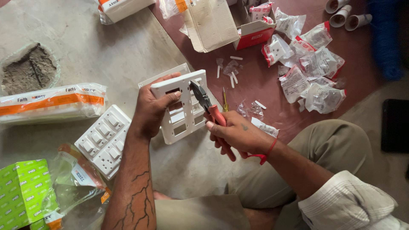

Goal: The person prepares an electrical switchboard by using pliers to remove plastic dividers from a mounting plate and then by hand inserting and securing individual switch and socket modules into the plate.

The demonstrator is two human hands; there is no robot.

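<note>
Left hand: you clasp a white plastic switch plate frame.
Right hand: you squeeze red-handled steel pliers, tips on that frame.

Support: grey floor, maroon mat laid at right | floor: switch panel, wrapped pack, green box, rubble hole | mat: sachets, carton, screwdriver
</note>
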